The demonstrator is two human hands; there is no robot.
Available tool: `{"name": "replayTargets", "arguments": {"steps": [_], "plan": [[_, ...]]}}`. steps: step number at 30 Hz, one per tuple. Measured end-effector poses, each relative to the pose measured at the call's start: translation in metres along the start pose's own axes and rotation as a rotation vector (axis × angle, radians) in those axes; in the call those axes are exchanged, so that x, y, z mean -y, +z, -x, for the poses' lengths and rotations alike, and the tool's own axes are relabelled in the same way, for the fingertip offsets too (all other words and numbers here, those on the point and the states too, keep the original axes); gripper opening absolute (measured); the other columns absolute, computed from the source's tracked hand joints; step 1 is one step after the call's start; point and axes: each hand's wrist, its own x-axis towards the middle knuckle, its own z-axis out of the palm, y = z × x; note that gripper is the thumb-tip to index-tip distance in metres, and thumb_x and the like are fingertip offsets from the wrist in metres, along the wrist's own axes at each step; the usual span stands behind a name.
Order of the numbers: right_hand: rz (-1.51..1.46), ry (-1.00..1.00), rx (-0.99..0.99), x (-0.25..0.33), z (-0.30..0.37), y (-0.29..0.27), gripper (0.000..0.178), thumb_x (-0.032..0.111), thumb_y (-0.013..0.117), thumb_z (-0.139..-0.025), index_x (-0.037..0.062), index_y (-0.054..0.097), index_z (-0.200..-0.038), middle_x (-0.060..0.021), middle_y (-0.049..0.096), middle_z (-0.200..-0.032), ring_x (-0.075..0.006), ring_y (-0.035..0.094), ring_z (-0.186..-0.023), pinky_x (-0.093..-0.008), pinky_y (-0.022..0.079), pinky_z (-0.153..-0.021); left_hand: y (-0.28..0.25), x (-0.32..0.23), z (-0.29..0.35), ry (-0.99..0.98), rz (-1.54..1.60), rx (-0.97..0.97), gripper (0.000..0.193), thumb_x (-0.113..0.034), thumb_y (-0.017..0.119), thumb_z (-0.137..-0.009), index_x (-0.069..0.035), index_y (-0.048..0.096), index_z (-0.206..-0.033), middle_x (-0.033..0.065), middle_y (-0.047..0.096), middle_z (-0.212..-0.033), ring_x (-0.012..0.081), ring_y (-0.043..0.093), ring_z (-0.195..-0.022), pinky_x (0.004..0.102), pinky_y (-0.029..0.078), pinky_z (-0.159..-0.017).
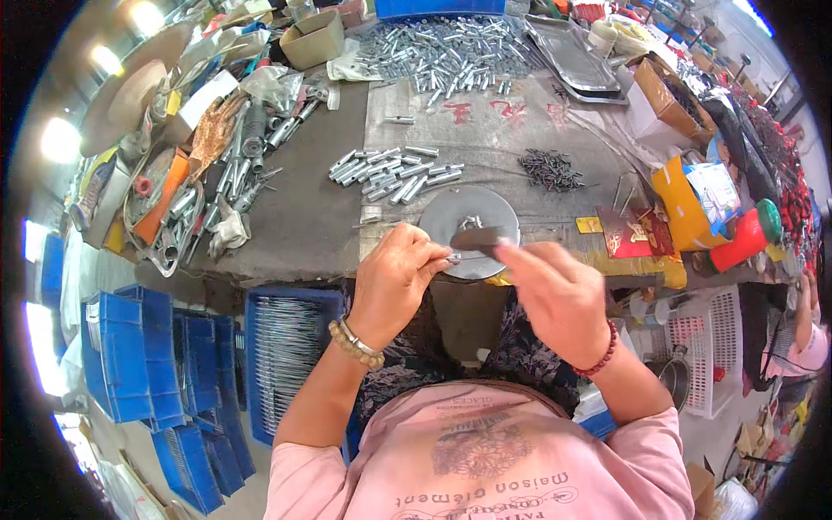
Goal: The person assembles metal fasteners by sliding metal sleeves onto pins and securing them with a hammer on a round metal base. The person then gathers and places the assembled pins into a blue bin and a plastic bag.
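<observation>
My left hand (394,277) pinches a small silver metal tube (452,256) at its fingertips, just over the near edge of a round grey metal disc (451,217). My right hand (555,290) holds a dark flat tool (478,238) whose tip points left toward the tube, over the same disc. A small metal part (471,223) lies on the disc. Beyond the disc a loose group of silver tubes (394,173) lies on the worktable (303,217), and a heap of small dark pins (550,169) sits to the right of them.
A large pile of silver tubes (446,52) and a metal tray (572,56) lie at the back. Tools and clutter (199,173) fill the left side; boxes and a red and green bottle (745,238) stand right. Blue crates (286,347) sit below the table edge.
</observation>
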Motion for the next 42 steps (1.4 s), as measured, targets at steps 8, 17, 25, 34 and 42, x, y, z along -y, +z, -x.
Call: {"name": "replayTargets", "arguments": {"steps": [8, 17, 25, 34, 42], "plan": [[-0.07, 0.193, 0.124, -0.017, 0.0, 0.007, 0.044, 0.002, 0.069, -0.087, 0.0097, 0.069, -0.131, -0.0129, 0.066, -0.099, -0.032, 0.069, -0.082, -0.041, 0.057, -0.07, 0.003, 0.007, 0.002, -0.053, 0.089, 0.015, 0.014, -0.001, 0.078, -0.085, -0.001, 0.074, -0.099, 0.0103, 0.064, -0.095, 0.0247, 0.066, -0.087, 0.034, 0.053, -0.075], [0.273, 0.062, 0.227, -0.022, 0.0, 0.01, 0.016, 0.012, 0.077, -0.082, 0.0112, 0.068, -0.095, -0.0074, 0.06, -0.1, -0.0283, 0.063, -0.093, -0.0431, 0.054, -0.079, 0.0, 0.01, -0.004, -0.099, 0.154, 0.062, 0.014, -0.002, 0.078, -0.086, -0.004, 0.078, -0.1, 0.006, 0.061, -0.092, 0.0199, 0.061, -0.087, 0.031, 0.05, -0.077], [0.175, 0.262, 0.164, -0.002, 0.015, 0.011, 0.014, 0.012, 0.074, -0.088, 0.0094, 0.063, -0.097, -0.0096, 0.06, -0.091, -0.0312, 0.068, -0.086, -0.0426, 0.055, -0.072, -0.001, 0.005, 0.003, -0.101, 0.165, 0.02, 0.018, -0.001, 0.08, -0.084, -0.007, 0.081, -0.102, 0.0036, 0.06, -0.093, 0.0179, 0.061, -0.087, 0.0304, 0.049, -0.076], [-0.207, 0.414, 0.348, -0.005, 0.019, 0.007, 0.018, 0.011, 0.074, -0.087, 0.0031, 0.068, -0.103, -0.0161, 0.07, -0.083, -0.0335, 0.069, -0.075, -0.0434, 0.054, -0.068, 0.009, -0.009, 0.015, -0.071, 0.085, -0.121, 0.031, 0.0, 0.076, -0.09, -0.009, 0.078, -0.119, 0.0015, 0.063, -0.096, 0.0137, 0.06, -0.085, 0.0271, 0.049, -0.073], [-0.636, 0.762, 0.426, 0.007, 0.037, 0.02, 0.024, 0.007, 0.072, -0.09, 0.0015, 0.069, -0.113, -0.0027, 0.058, -0.068, -0.0108, 0.054, -0.061, -0.0298, 0.044, -0.057, 0.032, -0.039, 0.039, -0.655, 0.715, -0.132, 0.049, -0.015, 0.06, -0.107, -0.007, 0.045, -0.153, 0.0079, 0.076, -0.102, 0.0051, 0.062, -0.074, 0.0188, 0.052, -0.061]]}}
